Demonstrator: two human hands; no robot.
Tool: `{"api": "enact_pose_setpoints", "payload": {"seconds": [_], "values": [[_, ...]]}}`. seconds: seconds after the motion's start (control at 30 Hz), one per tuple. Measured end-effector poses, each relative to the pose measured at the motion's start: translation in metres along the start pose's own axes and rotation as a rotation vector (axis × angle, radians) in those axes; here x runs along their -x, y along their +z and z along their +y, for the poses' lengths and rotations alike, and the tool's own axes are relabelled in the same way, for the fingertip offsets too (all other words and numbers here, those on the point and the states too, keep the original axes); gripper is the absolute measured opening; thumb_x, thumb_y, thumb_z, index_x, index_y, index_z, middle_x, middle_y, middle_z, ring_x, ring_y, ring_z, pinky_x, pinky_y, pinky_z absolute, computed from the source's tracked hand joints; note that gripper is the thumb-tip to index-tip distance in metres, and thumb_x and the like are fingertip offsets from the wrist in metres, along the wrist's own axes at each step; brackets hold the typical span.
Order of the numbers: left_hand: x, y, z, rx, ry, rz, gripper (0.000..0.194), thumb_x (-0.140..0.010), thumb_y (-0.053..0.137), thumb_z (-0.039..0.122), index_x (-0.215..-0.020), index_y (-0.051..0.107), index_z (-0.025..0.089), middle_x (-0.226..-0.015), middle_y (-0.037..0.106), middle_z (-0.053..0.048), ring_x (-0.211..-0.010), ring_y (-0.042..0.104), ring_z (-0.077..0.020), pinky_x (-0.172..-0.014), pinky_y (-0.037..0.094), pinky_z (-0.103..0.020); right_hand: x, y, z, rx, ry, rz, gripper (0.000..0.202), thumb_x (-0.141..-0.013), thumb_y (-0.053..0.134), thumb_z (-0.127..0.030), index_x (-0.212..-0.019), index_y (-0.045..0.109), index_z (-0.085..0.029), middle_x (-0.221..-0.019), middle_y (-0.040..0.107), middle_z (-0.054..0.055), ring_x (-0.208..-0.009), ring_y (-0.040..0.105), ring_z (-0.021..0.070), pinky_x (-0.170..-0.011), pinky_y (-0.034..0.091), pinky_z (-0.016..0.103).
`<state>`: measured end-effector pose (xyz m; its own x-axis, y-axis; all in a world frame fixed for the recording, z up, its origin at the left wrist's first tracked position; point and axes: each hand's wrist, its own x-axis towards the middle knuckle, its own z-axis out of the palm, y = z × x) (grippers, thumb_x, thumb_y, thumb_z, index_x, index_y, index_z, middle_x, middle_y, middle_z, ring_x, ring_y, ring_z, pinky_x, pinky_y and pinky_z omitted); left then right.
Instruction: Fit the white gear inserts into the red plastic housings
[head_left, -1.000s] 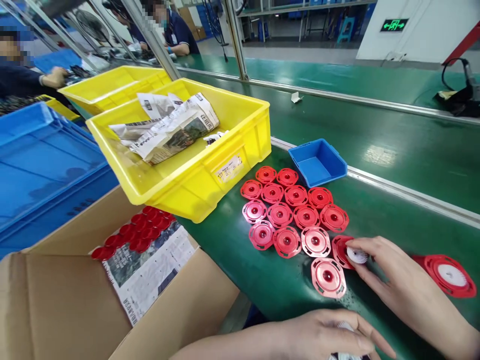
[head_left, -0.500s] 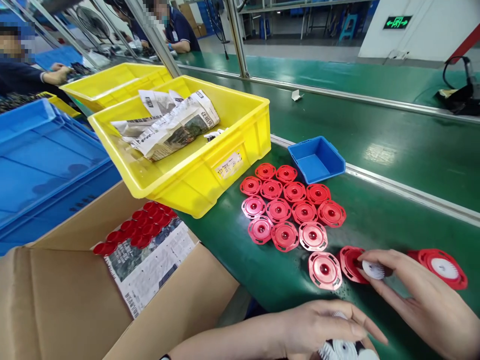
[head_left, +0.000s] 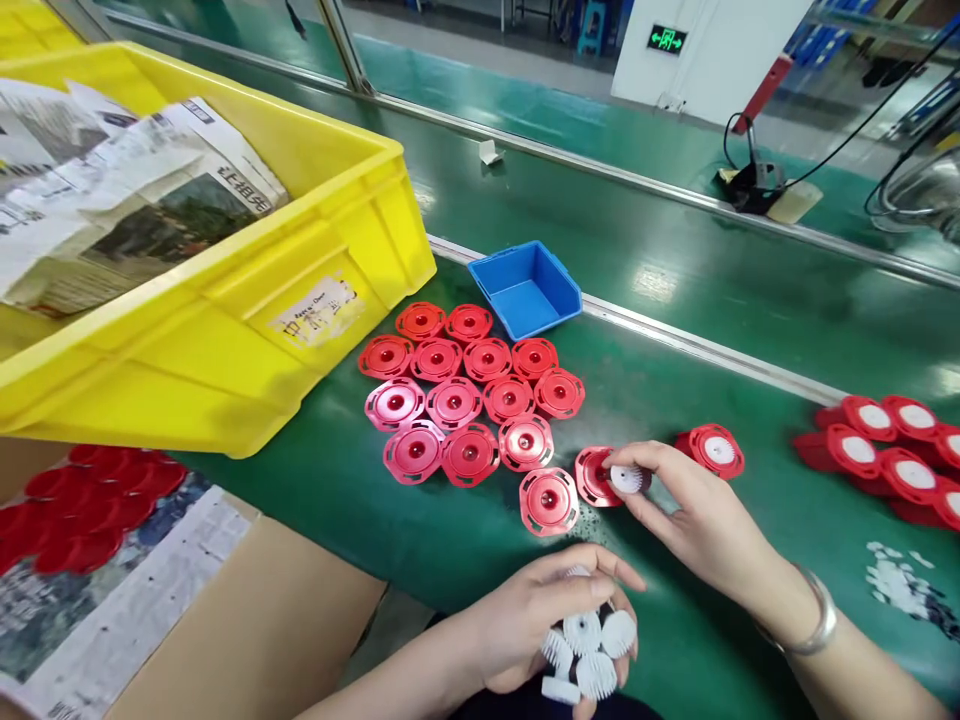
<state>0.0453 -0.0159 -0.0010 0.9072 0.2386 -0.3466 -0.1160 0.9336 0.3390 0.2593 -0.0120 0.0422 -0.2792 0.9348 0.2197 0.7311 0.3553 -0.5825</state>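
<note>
Right hand point(head_left: 694, 510): thumb and forefinger pinching a white gear point(head_left: 626, 479); the other fingers are folded behind and hard to make out.
Red cup point(head_left: 594, 474): on the tabletop point(head_left: 442, 540), just left of those fingertips, flange up; the white gear overlaps its right edge in this view, but whether the two touch I cannot tell.
Axis: gear and cup are both round-faced, so neither shows a clear long axis; the gear looks tilted against the flange.
Nearer hand: the right, just beside the cup; the left is closer to the wearer and apart from it.
Left hand point(head_left: 540, 620): cupped around a loose bunch of gears point(head_left: 589, 650), thumb and forefinger not pressed together.
Open cups point(head_left: 469, 455): clustered left of the red cup, the nearest just beside it.
White-centred cups point(head_left: 915, 475): grouped at the far right; a lone one stands just beyond the right hand.
Blue bin point(head_left: 525, 305): behind the open cups.
Since a second ago: the red cup has come out from the open cups, to the right and towards the wearer; the right hand still pinches its gear; the view has swung right, bringing in the white-centred group and more of the left hand's gears.
</note>
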Motion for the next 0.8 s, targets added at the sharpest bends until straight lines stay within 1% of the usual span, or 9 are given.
{"api": "enact_pose_setpoints", "payload": {"seconds": [0.17,0.27,0.5,0.67,0.8], "values": [[-0.0012,-0.0006,-0.0037,0.009,0.022,0.021,0.036,-0.085,0.072,0.042,-0.107,0.067,0.014,-0.082,0.069,-0.008,-0.060,0.067,-0.0149,-0.043,0.047,-0.017,-0.0022,0.0048,0.0015,0.024,-0.077,-0.015,0.023,-0.103,0.054,-0.016,-0.125,0.051,-0.023,-0.110,0.066,0.004,-0.094,0.059,0.0167,-0.082,0.051,0.031],[-0.0018,-0.0011,-0.0051,0.011,0.023,0.025,0.036,-0.084,0.074,0.042,-0.106,0.066,0.014,-0.081,0.070,-0.007,-0.061,0.068,-0.0142,-0.049,0.051,-0.019,-0.0036,0.0064,0.0016,0.057,-0.120,-0.014,0.026,-0.103,0.053,-0.013,-0.127,0.049,-0.020,-0.114,0.065,0.006,-0.095,0.058,0.0176,-0.083,0.050,0.032],[-0.0021,-0.0003,-0.0056,0.000,0.036,0.054,0.037,-0.083,0.074,0.042,-0.103,0.066,0.013,-0.079,0.070,-0.008,-0.060,0.067,-0.0138,-0.053,0.052,-0.021,-0.0054,0.0078,-0.0016,0.062,-0.139,0.003,0.030,-0.100,0.056,-0.012,-0.128,0.049,-0.018,-0.113,0.065,0.009,-0.096,0.059,0.0199,-0.083,0.051,0.035],[-0.0029,-0.0002,-0.0065,0.003,0.023,0.068,0.042,-0.080,0.077,0.045,-0.104,0.066,0.012,-0.080,0.069,-0.007,-0.060,0.067,-0.0133,-0.055,0.052,-0.021,-0.0057,0.0052,-0.0050,0.085,-0.146,0.037,0.037,-0.097,0.061,-0.013,-0.132,0.048,-0.017,-0.118,0.060,0.013,-0.104,0.058,0.0231,-0.087,0.053,0.038],[-0.0023,0.0003,-0.0061,0.007,0.013,0.071,0.045,-0.079,0.078,0.046,-0.104,0.066,0.011,-0.080,0.068,-0.008,-0.060,0.066,-0.0134,-0.054,0.051,-0.021,-0.0057,0.0055,-0.0048,0.097,-0.165,0.049,0.037,-0.097,0.061,-0.013,-0.131,0.049,-0.016,-0.120,0.059,0.014,-0.106,0.057,0.0236,-0.087,0.053,0.039]]}}
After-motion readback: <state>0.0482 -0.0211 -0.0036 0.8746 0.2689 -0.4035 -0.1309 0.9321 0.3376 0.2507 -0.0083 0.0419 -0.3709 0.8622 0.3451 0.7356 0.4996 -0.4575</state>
